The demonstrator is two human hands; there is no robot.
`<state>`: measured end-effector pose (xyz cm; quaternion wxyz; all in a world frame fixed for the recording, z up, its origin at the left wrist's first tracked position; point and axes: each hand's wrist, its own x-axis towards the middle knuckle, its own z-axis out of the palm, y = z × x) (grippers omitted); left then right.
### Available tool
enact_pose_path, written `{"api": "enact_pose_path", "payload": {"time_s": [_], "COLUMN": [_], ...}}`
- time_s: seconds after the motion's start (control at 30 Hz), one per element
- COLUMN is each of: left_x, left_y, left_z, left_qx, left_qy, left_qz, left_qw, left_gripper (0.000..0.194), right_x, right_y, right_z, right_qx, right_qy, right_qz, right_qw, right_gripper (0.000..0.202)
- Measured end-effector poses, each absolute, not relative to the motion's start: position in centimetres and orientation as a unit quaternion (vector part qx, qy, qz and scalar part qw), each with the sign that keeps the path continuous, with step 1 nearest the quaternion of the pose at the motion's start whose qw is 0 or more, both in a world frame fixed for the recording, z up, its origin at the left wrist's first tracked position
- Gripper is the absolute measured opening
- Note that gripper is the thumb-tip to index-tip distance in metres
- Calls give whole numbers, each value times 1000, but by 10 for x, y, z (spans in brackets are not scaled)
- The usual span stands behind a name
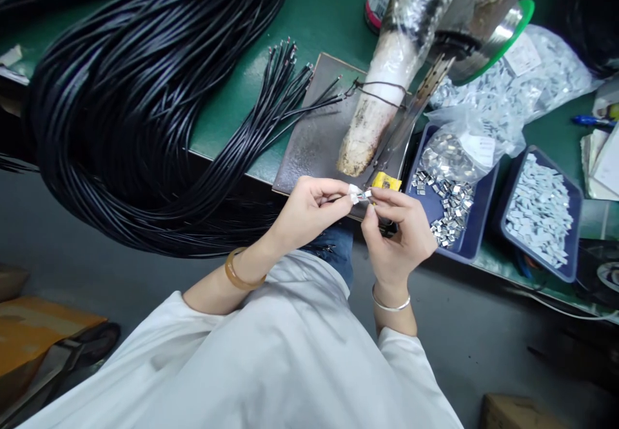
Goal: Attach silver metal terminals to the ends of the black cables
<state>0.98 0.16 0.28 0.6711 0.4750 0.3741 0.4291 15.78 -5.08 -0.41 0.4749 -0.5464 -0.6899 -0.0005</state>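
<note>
My left hand and my right hand meet at the front edge of the bench. Between their fingertips is a small silver metal connector piece, pinched from both sides. White wrapping covers the left thumb and index fingertips. The piece is too small to make out its details, and the fingers hide part of it. Just beyond the hands lies a yellow block on a dark metal plate. Close to my right hand, a blue tray holds loose shiny metal pieces of similar look.
A thick bundle of black cables drapes over the bench's left side, with stripped ends near the plate. A wrapped tube hangs low over the plate. Right of it are a green-rimmed reel, plastic bags and a second tray of pale pieces.
</note>
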Motion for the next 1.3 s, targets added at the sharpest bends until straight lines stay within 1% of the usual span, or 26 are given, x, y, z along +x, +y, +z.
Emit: {"api": "enact_pose_path", "payload": {"time_s": [0.27, 0.5, 0.93, 1.1, 1.17, 1.3], "left_x": [11, 7, 8, 6, 6, 7], "left_y": [1, 0, -2, -1, -2, -6], "left_z": [4, 5, 7, 1, 0, 2], "left_qx": [513, 542, 547, 560, 560, 538], "left_qy": [417, 432, 430, 430, 423, 411], "left_qz": [454, 438, 434, 416, 412, 422], "left_qw": [597, 573, 573, 573, 580, 603], "left_gripper": [11, 12, 12, 12, 13, 7], "right_x": [156, 155, 155, 156, 157, 156], "right_y": [-45, -48, -49, -51, -52, -54], "right_z": [0, 2, 2, 0, 0, 1], "right_qx": [-547, -541, -547, -539, -535, -535], "right_qy": [-691, -699, -690, -705, -709, -705], "right_qz": [-11, 1, 2, 20, 11, -31], "right_qw": [473, 468, 474, 460, 459, 464], "right_gripper": [16, 18, 18, 19, 20, 22]}}
